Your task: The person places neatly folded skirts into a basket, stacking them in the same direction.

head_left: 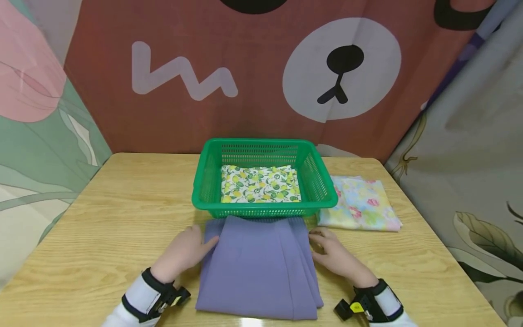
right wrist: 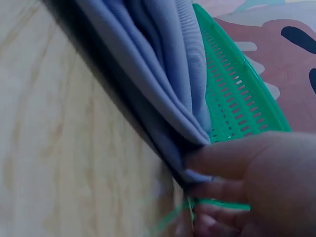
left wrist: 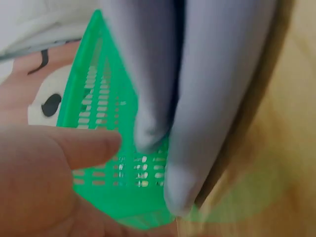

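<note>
Folded purple cloth (head_left: 257, 268) lies nearest; left hand (head_left: 181, 252) rests flat on one edge, right hand (head_left: 335, 254) pinches the other below the green plastic basket (head_left: 202, 181). Best lifted level, layers together.

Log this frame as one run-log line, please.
left hand: rests on purple cloth left edge | right hand: pinches its right folds | cloth: folded, on table, before green basket | basket: lemon-print cloth

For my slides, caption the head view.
Both hands, left hand and right hand, flank a folded purple cloth before a green basket.
</note>
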Available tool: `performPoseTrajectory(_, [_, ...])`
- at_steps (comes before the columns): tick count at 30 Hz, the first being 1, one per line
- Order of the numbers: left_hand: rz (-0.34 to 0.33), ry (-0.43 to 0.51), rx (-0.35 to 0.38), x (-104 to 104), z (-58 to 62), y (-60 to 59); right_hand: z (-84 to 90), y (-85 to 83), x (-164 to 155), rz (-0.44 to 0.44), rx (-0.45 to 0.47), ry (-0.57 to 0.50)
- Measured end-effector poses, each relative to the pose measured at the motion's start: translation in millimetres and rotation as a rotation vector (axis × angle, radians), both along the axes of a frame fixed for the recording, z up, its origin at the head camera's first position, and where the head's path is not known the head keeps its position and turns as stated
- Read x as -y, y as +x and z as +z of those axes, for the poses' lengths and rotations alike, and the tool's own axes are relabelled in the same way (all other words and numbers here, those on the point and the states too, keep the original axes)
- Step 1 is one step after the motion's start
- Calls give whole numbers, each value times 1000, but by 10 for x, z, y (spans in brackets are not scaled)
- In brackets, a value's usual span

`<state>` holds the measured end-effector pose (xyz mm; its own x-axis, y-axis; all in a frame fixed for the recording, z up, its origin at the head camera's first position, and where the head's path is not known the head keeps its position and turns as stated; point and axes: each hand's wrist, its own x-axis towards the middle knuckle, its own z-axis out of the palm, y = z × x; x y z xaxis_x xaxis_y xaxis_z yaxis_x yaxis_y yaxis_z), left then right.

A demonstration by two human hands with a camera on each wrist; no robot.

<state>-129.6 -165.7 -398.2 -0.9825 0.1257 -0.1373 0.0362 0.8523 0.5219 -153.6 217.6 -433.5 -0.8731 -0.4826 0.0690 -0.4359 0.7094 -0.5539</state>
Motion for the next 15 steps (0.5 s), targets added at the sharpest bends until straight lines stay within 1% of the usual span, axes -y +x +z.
performPoseTrajectory(2, [5,80,54,50,16,-11,18,2,11,-5,111,-57])
performPoseTrajectory(4, [5,177,125,97,23,-27,40,10,20,-38,247,-140])
performPoseTrajectory(7, [-6,314,217,155,8,-54,66,22,28,-124,443,-256])
performPoseTrajectory(9, [-20,414,270,188,-25,-74,77,32,29,-176,546,-326])
performPoseTrajectory(10, [-22,466,296,200,-46,-82,82,34,26,-184,587,-360])
performPoseTrajectory(11, [-25,517,322,212,-71,-91,84,37,24,-187,626,-398])
performPoseTrajectory(12, [-32,568,345,220,-99,-100,80,36,14,-166,651,-438])
performPoseTrajectory(13, [-47,631,371,224,-134,-113,72,33,9,-140,682,-494])
performPoseTrajectory(15, [-78,767,423,224,-206,-139,39,17,-7,-56,740,-618])
